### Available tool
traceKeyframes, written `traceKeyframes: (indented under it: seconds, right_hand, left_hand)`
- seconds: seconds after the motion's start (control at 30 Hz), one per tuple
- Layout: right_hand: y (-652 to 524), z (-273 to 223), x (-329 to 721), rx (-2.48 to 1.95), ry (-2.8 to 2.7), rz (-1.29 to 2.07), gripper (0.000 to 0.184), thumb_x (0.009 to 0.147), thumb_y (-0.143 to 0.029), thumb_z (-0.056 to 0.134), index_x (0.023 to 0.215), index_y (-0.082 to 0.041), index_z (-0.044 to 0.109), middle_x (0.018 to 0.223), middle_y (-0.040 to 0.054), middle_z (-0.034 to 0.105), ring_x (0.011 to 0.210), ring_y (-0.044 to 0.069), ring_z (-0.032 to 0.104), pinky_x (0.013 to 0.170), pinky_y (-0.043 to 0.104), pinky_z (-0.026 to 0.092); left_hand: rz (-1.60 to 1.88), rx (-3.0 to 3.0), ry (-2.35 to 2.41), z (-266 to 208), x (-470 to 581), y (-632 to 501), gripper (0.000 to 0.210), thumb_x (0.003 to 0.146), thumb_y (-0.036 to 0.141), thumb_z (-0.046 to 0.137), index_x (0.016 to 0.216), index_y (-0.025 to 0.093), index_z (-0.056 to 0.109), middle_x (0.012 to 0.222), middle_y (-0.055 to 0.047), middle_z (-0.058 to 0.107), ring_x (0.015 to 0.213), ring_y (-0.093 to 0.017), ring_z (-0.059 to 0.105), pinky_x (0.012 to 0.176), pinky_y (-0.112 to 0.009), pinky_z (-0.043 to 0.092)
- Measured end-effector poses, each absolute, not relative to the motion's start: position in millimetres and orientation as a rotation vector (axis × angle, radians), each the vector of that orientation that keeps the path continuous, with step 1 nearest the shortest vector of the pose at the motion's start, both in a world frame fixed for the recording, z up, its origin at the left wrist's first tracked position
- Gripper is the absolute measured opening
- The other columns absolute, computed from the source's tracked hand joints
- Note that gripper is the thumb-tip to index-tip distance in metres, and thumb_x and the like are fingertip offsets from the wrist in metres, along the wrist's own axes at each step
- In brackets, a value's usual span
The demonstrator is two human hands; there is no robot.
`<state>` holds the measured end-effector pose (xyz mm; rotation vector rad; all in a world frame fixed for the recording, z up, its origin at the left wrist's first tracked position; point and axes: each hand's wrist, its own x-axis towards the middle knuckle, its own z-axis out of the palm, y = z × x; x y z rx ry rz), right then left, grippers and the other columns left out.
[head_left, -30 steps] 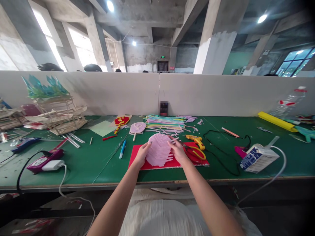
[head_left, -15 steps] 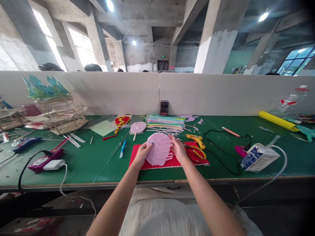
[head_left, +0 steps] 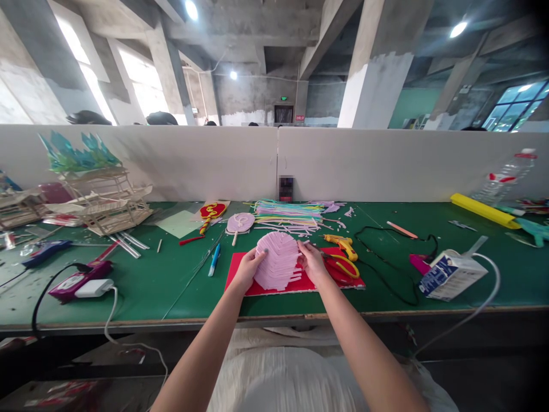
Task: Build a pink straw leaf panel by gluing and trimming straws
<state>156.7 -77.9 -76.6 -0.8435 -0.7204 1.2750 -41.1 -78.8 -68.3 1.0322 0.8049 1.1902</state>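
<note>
The oval piece [head_left: 277, 263] is pale pink (chevron-striped), the board [head_left: 235, 264] red.

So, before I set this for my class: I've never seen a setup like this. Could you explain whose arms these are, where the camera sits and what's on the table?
There's no machine: these are a person's bare hands, seen by a camera worn on their head, looking forward and down. The left hand holds an oval lilac piece layered with strips, over a red board. The right hand is at its other edge, perhaps pinching a strip; that's too small to confirm. Around them on the green table lie coloured strips, a yellow glue gun and a blue pen.
</note>
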Motion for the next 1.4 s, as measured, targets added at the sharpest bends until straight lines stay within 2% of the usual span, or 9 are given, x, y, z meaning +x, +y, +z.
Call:
traceKeyframes:
  seconds: [0.2,0.53,0.9,1.4]
  right_hand:
    - [-78.3,-75.0,156.8,-0.841,-0.701,1.283,0.03,0.057,-0.041,0.083,0.068,-0.022,0.063,0.062,-0.0046,0.064,0.051,0.011,0.054,0.045,0.022,0.041]
    - [-82.8,-70.8,155.8,-0.821,-0.749,1.315,0.027,0.063,-0.043,0.079,0.073,-0.024,0.064,0.072,-0.004,0.068,0.058,0.012,0.058,0.054,0.024,0.045]
    - [-82.1,-70.0,155.8,-0.812,-0.715,1.283,0.027,0.058,-0.036,0.082,0.071,-0.022,0.063,0.068,-0.0057,0.06,0.056,0.008,0.055,0.048,0.017,0.045]
    - [-79.2,-73.4,156.9,-0.786,-0.681,1.284,0.033,0.055,-0.035,0.083,0.076,-0.021,0.062,0.069,-0.0058,0.064,0.057,0.008,0.058,0.051,0.018,0.047]
  left_hand:
    - [1.186,1.024,0.785,-66.3,-41.3,-80.5,0.05,0.064,0.045,0.08,0.102,0.015,0.069,0.093,-0.009,0.075,0.091,-0.029,0.068,0.087,-0.043,0.051]
    - [1.198,1.017,0.807,-66.2,-41.4,-79.7,0.048,0.062,0.046,0.08,0.097,0.015,0.07,0.092,-0.009,0.074,0.09,-0.03,0.068,0.088,-0.044,0.05]
    - [1.194,1.025,0.811,-66.7,-41.4,-79.9,0.048,0.063,0.046,0.08,0.098,0.015,0.069,0.092,-0.009,0.074,0.089,-0.029,0.068,0.085,-0.043,0.051]
    - [1.209,1.016,0.814,-68.0,-41.3,-78.0,0.049,0.062,0.045,0.08,0.098,0.014,0.068,0.089,-0.009,0.074,0.084,-0.026,0.068,0.081,-0.038,0.052]
